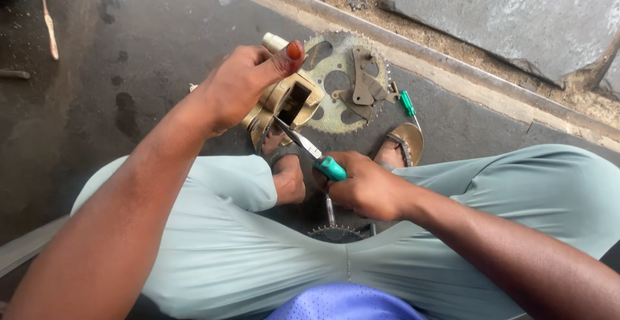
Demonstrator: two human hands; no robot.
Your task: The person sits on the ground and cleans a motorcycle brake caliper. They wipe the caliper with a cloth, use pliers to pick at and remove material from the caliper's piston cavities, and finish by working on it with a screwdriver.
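Dark concrete floor [148, 42] bears a sprocket [326, 68], green screwdriver [407, 103] and small gear [336, 233]

caliper [287, 100]: gold metal brake part, held up in my left hand [236, 87], opening facing me, tilted.
pliers [310, 152]: thin steel nose, teal grips, in my right hand [365, 187], tips inside caliper opening.

Large toothed sprocket [336, 84] flat on the dark floor [148, 42], grey bracket plates [367, 84] lying on top. Green-handled screwdriver [407, 103] just beside its right rim. Smaller gear [336, 233] near the floor's bottom edge.
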